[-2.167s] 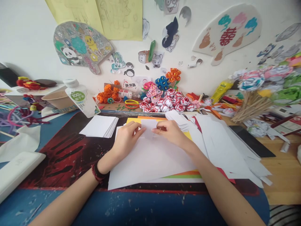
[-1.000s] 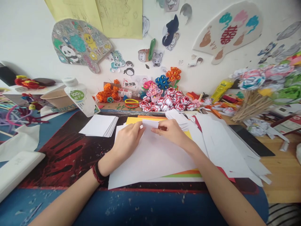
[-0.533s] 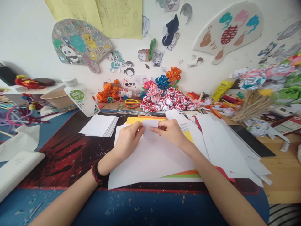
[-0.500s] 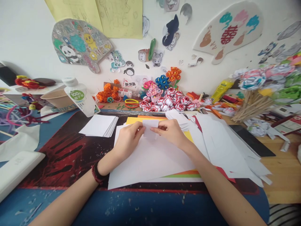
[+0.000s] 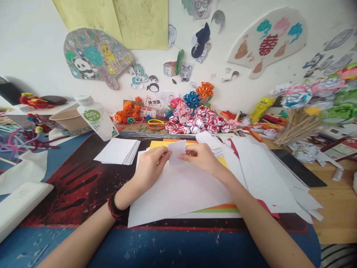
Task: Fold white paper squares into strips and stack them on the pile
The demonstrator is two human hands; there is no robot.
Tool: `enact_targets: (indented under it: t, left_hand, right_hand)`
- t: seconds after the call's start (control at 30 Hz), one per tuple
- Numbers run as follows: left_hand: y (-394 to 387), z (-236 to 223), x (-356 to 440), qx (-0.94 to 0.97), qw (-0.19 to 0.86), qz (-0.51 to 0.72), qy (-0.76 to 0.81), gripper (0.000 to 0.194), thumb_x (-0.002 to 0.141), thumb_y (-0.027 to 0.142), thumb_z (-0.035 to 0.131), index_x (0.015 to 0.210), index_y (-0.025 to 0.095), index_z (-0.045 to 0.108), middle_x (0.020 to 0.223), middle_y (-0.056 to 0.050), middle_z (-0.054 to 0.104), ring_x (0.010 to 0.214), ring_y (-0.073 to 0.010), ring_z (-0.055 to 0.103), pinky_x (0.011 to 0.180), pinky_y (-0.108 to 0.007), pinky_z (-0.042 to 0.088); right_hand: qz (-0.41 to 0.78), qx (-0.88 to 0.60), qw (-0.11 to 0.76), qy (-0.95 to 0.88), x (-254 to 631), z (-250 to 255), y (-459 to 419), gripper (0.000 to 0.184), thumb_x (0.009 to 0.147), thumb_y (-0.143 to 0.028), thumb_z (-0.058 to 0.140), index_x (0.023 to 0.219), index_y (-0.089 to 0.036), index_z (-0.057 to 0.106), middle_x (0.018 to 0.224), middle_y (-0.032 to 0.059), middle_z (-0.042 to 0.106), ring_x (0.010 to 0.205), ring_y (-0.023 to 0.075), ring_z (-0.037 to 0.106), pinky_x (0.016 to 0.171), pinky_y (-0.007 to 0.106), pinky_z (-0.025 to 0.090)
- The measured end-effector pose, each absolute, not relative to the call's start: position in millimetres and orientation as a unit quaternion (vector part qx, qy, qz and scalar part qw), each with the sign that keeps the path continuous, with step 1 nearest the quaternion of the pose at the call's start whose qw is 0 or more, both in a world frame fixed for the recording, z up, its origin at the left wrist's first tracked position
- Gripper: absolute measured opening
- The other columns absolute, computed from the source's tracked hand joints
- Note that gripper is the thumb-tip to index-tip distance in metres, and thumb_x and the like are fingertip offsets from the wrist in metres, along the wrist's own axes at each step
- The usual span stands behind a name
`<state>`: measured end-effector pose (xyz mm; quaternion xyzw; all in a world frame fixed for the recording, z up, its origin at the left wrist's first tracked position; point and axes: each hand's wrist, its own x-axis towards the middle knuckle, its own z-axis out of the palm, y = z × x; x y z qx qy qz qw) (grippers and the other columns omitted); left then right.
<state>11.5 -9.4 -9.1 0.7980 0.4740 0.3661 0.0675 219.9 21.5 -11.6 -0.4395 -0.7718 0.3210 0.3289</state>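
Between my two hands a small piece of white paper [image 5: 176,152] is held up, tilted a little. The thumb and fingers of my left hand [image 5: 152,162] pinch its left edge. My right hand [image 5: 201,158] grips its right side, thumb in front. Below lies a large white sheet [image 5: 178,191], with yellow, orange and green sheets showing from under it. To the left of my left hand sits a stack of white paper squares [image 5: 117,150]. Just behind my right hand is another small stack of white paper [image 5: 209,142].
Loose white sheets [image 5: 267,175] spread at the right beside a black flat panel [image 5: 299,167]. Red-and-white paper flowers [image 5: 199,122] line the back by the wall. A white bottle [image 5: 96,118] leans at the back left, and a white case [image 5: 25,206] lies at the left edge.
The small paper has tilted, its top right corner now higher. Both hands keep their pinch in nearly the same place. The camera view has shifted slightly.
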Motion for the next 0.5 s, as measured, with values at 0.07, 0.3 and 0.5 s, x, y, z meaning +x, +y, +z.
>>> enact_targets:
  t: [0.07,0.3,0.5]
  left_hand:
    - [-8.3,-3.5,8.6,0.768,0.114,0.398,0.489,0.022,0.092,0.027,0.05,0.074,0.018,0.057,0.068,0.0,0.063,0.061,-0.0116,0.055,0.06,-0.023,0.039]
    - [0.8,0.4,-0.2,0.649,0.303,0.495,0.492,0.023,0.09,0.032,0.055,0.073,0.017,0.058,0.071,0.0,0.064,0.055,-0.009,0.049,0.054,-0.021,0.042]
    - [0.3,2.2,3.1,0.629,0.344,0.505,0.481,0.024,0.088,0.034,0.057,0.074,0.015,0.062,0.07,-0.002,0.064,0.054,-0.0083,0.047,0.052,-0.021,0.04]
  right_hand:
    - [0.35,-0.433,0.323,-0.766,221.9,-10.9,22.7,0.035,0.079,-0.049,0.066,0.08,-0.014,0.073,0.063,-0.0003,0.058,0.054,0.0097,0.044,0.05,0.023,0.032]
    - [0.453,-0.434,0.362,-0.689,227.2,-15.3,26.7,0.038,0.075,-0.049,0.069,0.089,-0.014,0.072,0.07,0.0038,0.064,0.05,0.0105,0.049,0.046,0.024,0.041]
    - [0.467,-0.419,0.395,-0.671,226.9,-8.0,24.3,0.032,0.076,-0.044,0.069,0.084,-0.013,0.071,0.072,0.0051,0.066,0.052,0.0113,0.054,0.05,0.025,0.044]
